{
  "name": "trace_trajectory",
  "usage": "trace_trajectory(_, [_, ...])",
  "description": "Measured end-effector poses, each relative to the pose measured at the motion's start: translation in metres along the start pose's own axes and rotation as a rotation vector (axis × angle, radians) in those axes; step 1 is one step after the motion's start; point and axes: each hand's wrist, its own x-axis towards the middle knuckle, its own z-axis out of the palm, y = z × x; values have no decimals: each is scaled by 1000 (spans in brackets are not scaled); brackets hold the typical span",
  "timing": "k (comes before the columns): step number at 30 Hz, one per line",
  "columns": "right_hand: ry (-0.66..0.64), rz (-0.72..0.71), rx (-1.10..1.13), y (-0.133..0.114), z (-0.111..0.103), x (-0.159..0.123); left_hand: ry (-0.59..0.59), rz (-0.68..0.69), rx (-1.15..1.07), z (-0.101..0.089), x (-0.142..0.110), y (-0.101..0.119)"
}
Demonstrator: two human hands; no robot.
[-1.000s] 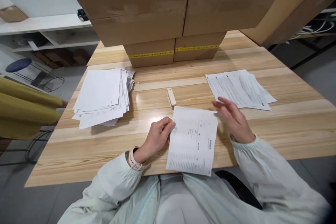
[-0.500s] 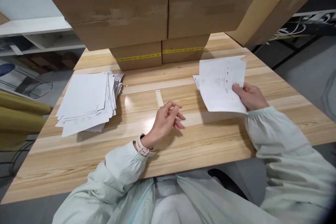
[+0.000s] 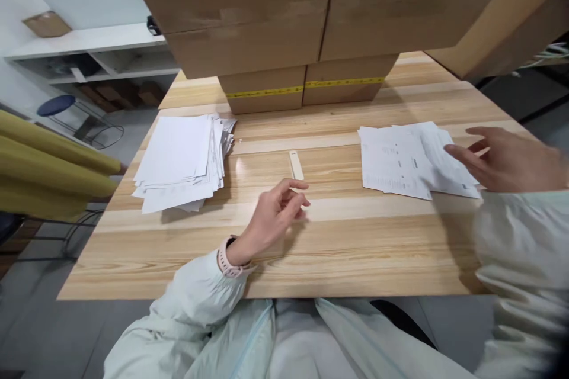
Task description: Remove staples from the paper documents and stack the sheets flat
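Observation:
My left hand (image 3: 273, 213) hovers over the middle of the wooden table (image 3: 347, 243), fingers loosely curled and apart, holding nothing, just below a small white stapler (image 3: 296, 164). My right hand (image 3: 507, 157) is open with fingers spread, at the right edge of a small pile of printed sheets (image 3: 411, 160) lying flat on the table's right side. A thick, uneven stack of white papers (image 3: 182, 160) lies on the left side of the table.
Large cardboard boxes (image 3: 311, 18) are stacked at the table's far edge, with more boxes (image 3: 502, 23) at the right. A yellow chair back (image 3: 48, 172) stands at the left. White shelving (image 3: 89, 56) and a blue stool (image 3: 56, 105) are behind it.
The printed sheet that lay in front of me was lifted by my right hand and laid on the pile at the right. My right hand let go of it; my left hand released it earlier.

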Motion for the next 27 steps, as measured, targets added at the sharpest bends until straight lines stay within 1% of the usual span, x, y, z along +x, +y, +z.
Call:
trace_trajectory(1, [57,56,-125,-32,-3,-4,68,82,100,-16,-2,3])
trace_trajectory(2, [38,34,-103,-66,-3,-6,165,152,217,-34,-3,5])
trace_trajectory(3, [-5,-40,-4,-102,1,-8,273,219,332,-56,-3,7])
trace_trajectory(4, [-105,-133,129,-137,10,-8,383,271,449,-79,-3,8])
trace_trajectory(5, [-221,-245,257,-169,22,-6,476,282,581,-103,-2,7])
trace_trajectory(6, [-323,-334,359,-199,36,-2,527,258,707,-127,-1,6])
trace_trajectory(8, [-514,-450,568,-247,73,10,538,145,867,-168,0,0])
trace_trajectory(9, [-614,-462,667,-267,93,17,525,50,928,-183,0,-4])
trace_trajectory(10, [-686,-436,769,-285,113,26,508,-61,967,-194,0,-7])
trace_trajectory(11, [-729,-369,871,-301,133,34,495,-155,989,-200,0,-10])
trace_trajectory(13, [-788,-147,1075,-329,168,51,486,-274,1014,-204,-1,-13])
trace_trajectory(15, [-807,98,1230,-351,195,66,490,-301,1048,-201,0,-14])
trace_trajectory(16, [-807,203,1275,-360,205,71,490,-301,1076,-199,1,-14])
trace_trajectory(18, [-793,356,1296,-372,218,80,490,-309,1147,-196,3,-14])
trace_trajectory(20, [-773,438,1271,-378,225,85,474,-319,1219,-194,6,-13])
trace_trajectory(24, [-762,469,1249,-379,232,88,442,-324,1293,-199,12,-16])
trace_trajectory(25, [-763,468,1251,-378,233,88,468,-310,1273,-202,12,-17])
trace_trajectory(26, [-763,467,1254,-377,233,89,523,-283,1228,-207,12,-20])
trace_trajectory(27, [-764,466,1257,-377,233,89,611,-240,1157,-213,11,-23])
